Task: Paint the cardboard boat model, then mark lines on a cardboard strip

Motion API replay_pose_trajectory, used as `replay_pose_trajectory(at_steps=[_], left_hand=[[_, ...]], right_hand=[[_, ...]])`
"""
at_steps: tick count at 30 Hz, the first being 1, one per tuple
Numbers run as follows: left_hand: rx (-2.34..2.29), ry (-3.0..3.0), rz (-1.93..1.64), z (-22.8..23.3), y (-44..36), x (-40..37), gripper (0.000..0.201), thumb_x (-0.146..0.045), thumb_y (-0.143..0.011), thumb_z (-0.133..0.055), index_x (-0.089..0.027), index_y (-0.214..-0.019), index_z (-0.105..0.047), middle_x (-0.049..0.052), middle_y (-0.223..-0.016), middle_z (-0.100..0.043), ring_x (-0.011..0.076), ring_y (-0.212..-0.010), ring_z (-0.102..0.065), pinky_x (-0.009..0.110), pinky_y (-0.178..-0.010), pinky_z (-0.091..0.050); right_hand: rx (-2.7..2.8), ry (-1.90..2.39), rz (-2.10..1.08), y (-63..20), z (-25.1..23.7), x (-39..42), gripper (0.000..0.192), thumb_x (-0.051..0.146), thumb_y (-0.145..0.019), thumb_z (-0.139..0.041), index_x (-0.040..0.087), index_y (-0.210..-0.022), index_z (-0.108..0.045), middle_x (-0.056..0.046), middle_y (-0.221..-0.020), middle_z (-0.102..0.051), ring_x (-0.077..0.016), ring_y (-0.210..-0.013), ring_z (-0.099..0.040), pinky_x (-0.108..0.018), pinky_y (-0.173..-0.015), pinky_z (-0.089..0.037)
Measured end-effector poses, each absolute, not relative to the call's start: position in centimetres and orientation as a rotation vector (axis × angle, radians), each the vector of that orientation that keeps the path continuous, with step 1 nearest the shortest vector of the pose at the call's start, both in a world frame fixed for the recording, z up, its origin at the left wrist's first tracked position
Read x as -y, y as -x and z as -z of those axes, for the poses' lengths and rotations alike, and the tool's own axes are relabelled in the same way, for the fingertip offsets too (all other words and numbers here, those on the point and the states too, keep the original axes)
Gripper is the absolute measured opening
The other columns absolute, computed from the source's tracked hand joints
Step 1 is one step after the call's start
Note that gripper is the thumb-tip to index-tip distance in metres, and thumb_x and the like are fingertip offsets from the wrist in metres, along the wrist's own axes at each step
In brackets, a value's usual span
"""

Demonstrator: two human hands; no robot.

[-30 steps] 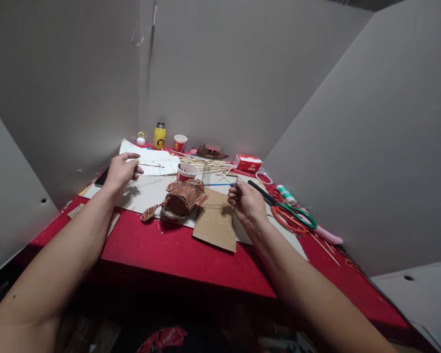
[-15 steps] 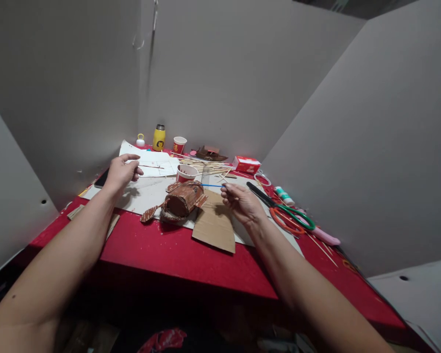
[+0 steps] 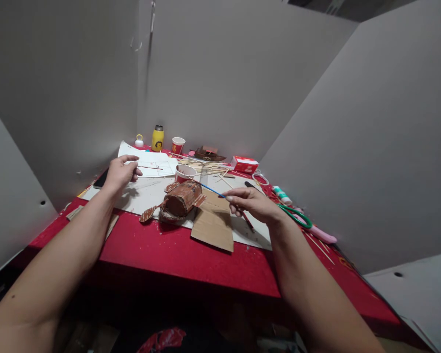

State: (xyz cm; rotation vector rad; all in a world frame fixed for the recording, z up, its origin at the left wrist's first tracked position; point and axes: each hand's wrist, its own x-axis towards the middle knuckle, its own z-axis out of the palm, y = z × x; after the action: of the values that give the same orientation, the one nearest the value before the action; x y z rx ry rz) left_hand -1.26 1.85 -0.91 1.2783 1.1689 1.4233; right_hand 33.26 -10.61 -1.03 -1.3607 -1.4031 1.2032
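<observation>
Head view: the right hand [image 3: 252, 203] hangs over the middle of the red worktop [image 3: 191, 262], fingers pinched on a thin blue-handled paintbrush [image 3: 210, 189]. The brush slants up and away toward the far left, its tip lying near the white-and-red paper cup [image 3: 185, 172] just beyond the model. The brown cardboard model [image 3: 181, 198], a rounded barrel shape with ribbed flaps, sits on a large pale sheet [image 3: 147, 193] a little left of the worktop's centre, close to the near edge. A flat piece of brown cardboard [image 3: 213, 223] lies just beside it on the right, under the right hand.

The left hand [image 3: 120, 171] is near the left edge, fingers loosely curled with thumb and forefinger close together; a thin stick [image 3: 150, 167] lies by the fingertips on a white drawing paper [image 3: 152, 161], and I cannot tell whether the hand grips it.

Toward the right edge lie scissors with green and orange handles [image 3: 297, 215] and a white glue tube [image 3: 281, 194]. At the far edge stand a yellow bottle [image 3: 158, 138], a second paper cup [image 3: 177, 145], a bundle of bamboo sticks [image 3: 202, 165] and a red box [image 3: 245, 164].
</observation>
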Motion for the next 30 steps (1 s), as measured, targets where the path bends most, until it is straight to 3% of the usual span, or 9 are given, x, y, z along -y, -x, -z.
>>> replay_pose_trajectory(at_steps=[21, 30], left_hand=[[-1.177, -1.28, -1.416, 0.8, 1.3, -1.8, 0.021, -0.005, -0.08, -0.055, -0.011, -0.097, -0.066, 0.0, -0.05, -0.06, 0.0079, -0.035, -0.046, 0.017, -0.039, -0.037], [-1.172, -1.285, -1.422, 1.0, 1.4, -1.9, 0.023, -0.005, -0.079, -0.056, -0.01, -0.098, -0.066, 0.0, -0.05, -0.06, 0.008, -0.035, -0.047, 0.017, -0.04, -0.038]], right_hand=[[1.697, 1.434, -1.367, -34.2, 0.4, 11.6, 0.043, 0.049, -0.077, -0.073, 0.013, -0.1, -0.074, 0.001, -0.051, -0.065, -0.0088, -0.036, -0.052, -0.017, -0.033, -0.041], [1.716, 1.456, -1.385, -34.5, 0.4, 11.6, 0.038, 0.049, -0.079, -0.073, 0.014, -0.095, -0.072, 0.002, -0.052, -0.065, -0.0083, -0.037, -0.053, -0.016, -0.034, -0.041]])
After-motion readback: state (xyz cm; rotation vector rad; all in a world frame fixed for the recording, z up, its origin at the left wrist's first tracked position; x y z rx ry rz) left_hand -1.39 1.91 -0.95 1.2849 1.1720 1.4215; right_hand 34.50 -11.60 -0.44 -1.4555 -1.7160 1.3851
